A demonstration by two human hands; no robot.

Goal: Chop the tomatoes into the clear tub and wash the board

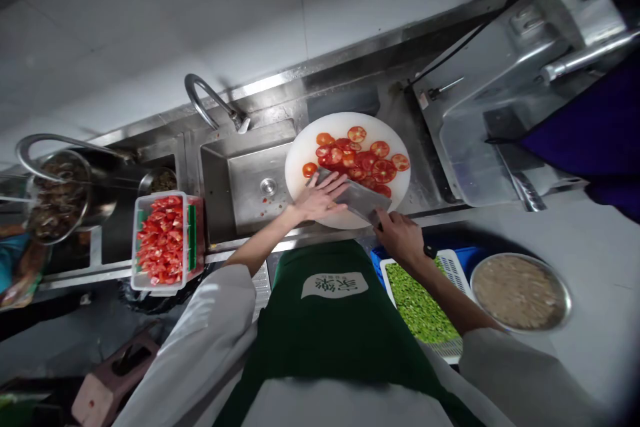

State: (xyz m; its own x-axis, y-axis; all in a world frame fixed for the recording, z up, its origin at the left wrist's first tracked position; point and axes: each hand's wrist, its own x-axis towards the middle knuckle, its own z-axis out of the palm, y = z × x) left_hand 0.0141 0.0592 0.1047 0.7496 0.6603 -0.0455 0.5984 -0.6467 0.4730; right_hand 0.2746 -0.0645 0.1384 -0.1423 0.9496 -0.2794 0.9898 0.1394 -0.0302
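Some Chinese writing (335, 285) marked the apron (345, 340). The right hand (403, 237) clutched a cleaver (361, 200); the left hand (319, 197) lay spread against it. Tomato slices (384, 171) sat on the chopping board (306, 137) by the sink (250, 210).

The sleeves (215, 310) are white, the printed apron (335, 333) dark green.

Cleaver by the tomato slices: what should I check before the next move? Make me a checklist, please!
1. Right hand around the handle of the cleaver: ok.
2. Left hand well away from the blade: not ok, it is right at it.
3. Tomato slices on the cutting board: ok.
4. Cutting board steady: cannot tell.
5. Top of the plastic tub uncovered: ok.
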